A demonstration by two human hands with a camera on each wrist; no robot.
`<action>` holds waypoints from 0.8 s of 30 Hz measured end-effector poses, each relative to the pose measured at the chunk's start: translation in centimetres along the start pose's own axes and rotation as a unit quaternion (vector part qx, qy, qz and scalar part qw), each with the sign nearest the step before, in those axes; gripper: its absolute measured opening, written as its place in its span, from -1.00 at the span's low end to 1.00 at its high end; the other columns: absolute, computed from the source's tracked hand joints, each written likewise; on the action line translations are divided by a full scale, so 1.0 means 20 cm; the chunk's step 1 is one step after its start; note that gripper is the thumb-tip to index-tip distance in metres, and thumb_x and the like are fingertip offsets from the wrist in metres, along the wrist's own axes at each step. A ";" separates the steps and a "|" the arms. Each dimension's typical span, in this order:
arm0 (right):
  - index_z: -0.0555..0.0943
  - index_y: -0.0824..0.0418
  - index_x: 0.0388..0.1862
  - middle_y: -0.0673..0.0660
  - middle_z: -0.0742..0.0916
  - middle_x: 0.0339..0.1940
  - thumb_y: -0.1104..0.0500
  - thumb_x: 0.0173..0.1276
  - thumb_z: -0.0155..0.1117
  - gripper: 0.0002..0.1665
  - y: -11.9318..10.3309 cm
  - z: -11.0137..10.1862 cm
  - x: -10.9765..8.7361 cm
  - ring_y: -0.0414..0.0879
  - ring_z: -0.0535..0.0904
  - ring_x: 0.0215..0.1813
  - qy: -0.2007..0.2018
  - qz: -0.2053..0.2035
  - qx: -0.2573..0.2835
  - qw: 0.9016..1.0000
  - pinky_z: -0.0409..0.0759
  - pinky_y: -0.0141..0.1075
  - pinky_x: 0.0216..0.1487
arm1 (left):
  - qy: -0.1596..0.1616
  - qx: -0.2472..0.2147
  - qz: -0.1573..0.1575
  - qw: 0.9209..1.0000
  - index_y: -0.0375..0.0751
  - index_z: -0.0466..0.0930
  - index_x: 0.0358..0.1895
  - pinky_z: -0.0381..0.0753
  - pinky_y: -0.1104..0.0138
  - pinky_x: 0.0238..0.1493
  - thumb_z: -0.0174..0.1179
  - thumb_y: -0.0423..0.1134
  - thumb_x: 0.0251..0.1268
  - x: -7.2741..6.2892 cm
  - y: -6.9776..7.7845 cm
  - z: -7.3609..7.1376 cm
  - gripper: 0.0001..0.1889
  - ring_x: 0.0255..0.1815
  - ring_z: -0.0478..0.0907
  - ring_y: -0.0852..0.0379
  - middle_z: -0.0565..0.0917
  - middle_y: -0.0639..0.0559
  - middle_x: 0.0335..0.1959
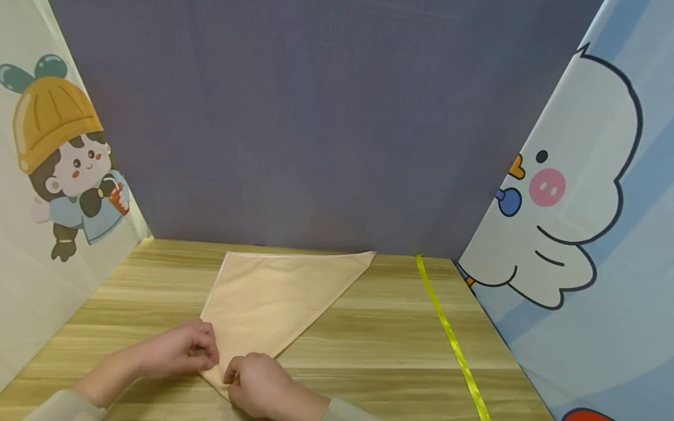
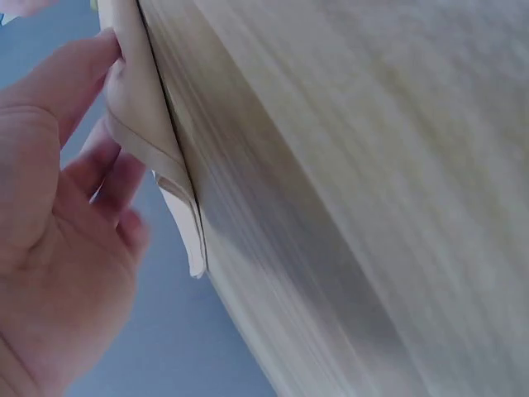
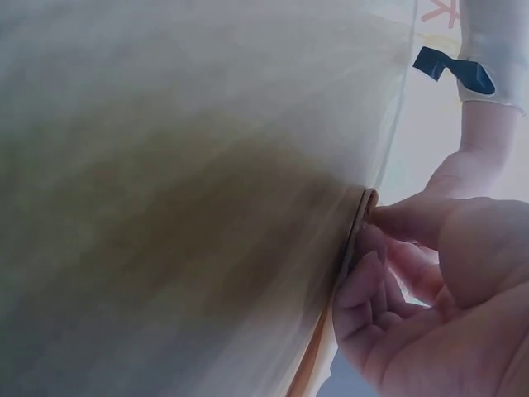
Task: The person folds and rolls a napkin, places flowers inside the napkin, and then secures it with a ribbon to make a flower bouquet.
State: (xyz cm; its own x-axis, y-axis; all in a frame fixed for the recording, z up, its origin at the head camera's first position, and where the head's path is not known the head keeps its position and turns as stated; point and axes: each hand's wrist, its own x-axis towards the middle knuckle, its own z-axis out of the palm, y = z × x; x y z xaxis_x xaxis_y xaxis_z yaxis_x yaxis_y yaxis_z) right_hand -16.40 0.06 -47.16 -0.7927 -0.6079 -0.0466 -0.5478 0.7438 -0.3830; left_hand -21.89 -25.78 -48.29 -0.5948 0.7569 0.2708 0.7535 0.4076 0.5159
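Observation:
A pale peach cloth [image 1: 274, 298], folded into a rough triangle, lies on the wooden table with its long point toward the back right. At its near left edge my left hand [image 1: 181, 349] pinches the fabric; in the left wrist view the thumb presses on the cloth [image 2: 145, 107] with the fingers curled behind it. My right hand [image 1: 260, 383] grips the near corner just to the right. The right wrist view shows thumb and fingertips closed on a folded edge of the cloth [image 3: 364, 207]. Part of the near corner is hidden by the right hand.
A yellow ribbon [image 1: 450, 336] runs from the back of the table [image 1: 379, 339] toward the front right. A grey panel [image 1: 316, 117] stands behind the table. Printed cartoon panels flank both sides, a capped figure [image 1: 79, 169] on the left and a white bird [image 1: 574, 193] on the right.

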 end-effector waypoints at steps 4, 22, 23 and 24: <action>0.71 -0.21 0.00 -0.25 0.56 -0.32 0.04 0.48 0.45 -0.82 0.00 0.00 0.00 -0.42 0.35 -0.32 -0.003 0.006 -0.022 1.000 0.36 -0.55 -0.30 | 0.034 0.089 0.007 0.995 0.45 0.76 -0.32 0.14 0.33 -0.12 0.62 -0.19 0.18 0.00 0.01 0.02 -0.70 -0.09 0.29 0.45 0.50 0.45 -0.23; 0.71 -0.28 -0.15 -0.32 0.53 -0.32 -0.22 0.38 0.58 -0.78 -0.01 0.00 0.01 -0.45 0.37 -0.27 -0.045 -0.008 -0.036 0.998 0.38 -0.57 -0.26 | -0.010 0.022 -0.054 0.998 0.41 0.78 -0.22 0.23 -0.18 0.25 0.64 -0.20 0.04 -0.03 0.02 0.00 -0.65 0.14 0.45 0.36 0.62 0.49 -0.14; 0.69 -0.27 -0.14 -0.32 0.52 -0.31 -0.23 0.36 0.59 -0.75 -0.01 0.00 0.01 -0.45 0.37 -0.26 -0.044 -0.005 -0.035 0.998 0.38 -0.57 -0.26 | -0.014 0.017 -0.058 0.998 0.40 0.78 -0.21 0.19 -0.32 0.22 0.64 -0.18 0.07 -0.03 0.02 0.00 -0.68 0.17 0.46 0.33 0.63 0.48 -0.14; 0.67 -0.26 -0.13 -0.31 0.52 -0.31 -0.24 0.36 0.60 -0.72 -0.01 0.00 0.01 -0.45 0.37 -0.26 -0.042 -0.003 -0.034 0.999 0.38 -0.57 -0.25 | -0.016 0.011 -0.063 0.998 0.40 0.79 -0.21 0.15 -0.47 0.16 0.63 -0.17 0.11 -0.03 0.02 0.00 -0.70 0.19 0.47 0.32 0.63 0.48 -0.13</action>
State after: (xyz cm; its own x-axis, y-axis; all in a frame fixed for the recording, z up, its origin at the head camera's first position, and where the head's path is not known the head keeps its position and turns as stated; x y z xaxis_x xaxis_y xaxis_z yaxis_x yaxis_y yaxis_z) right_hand -16.44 -0.16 -47.14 -0.7658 -0.6314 -0.1222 -0.5718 0.7555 -0.3197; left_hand -21.16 -26.08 -48.17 -0.6760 0.7151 0.1782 0.6795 0.5111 0.5264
